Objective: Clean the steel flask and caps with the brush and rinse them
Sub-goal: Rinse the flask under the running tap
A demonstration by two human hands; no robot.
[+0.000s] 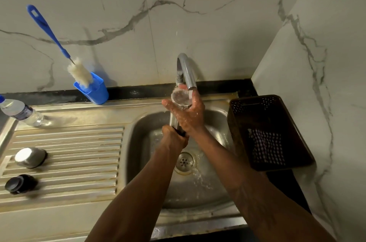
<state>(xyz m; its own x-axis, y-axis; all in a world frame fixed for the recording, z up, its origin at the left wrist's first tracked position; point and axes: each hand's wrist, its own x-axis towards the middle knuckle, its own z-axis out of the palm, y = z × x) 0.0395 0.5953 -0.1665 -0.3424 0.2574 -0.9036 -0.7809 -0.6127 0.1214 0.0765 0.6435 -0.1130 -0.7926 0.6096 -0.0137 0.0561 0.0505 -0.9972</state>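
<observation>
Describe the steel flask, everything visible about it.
The steel flask is a slim brushed-metal cylinder with a dark base, held upright over the sink, its open mouth under the tap and brimming with water. The left hand grips its base; the wet right hand wraps its upper body.

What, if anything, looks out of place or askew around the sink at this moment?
Only the dark basket right of the sink: it sits tilted, overhanging the basin's edge. The brush leans in its blue holder, as expected.
</observation>
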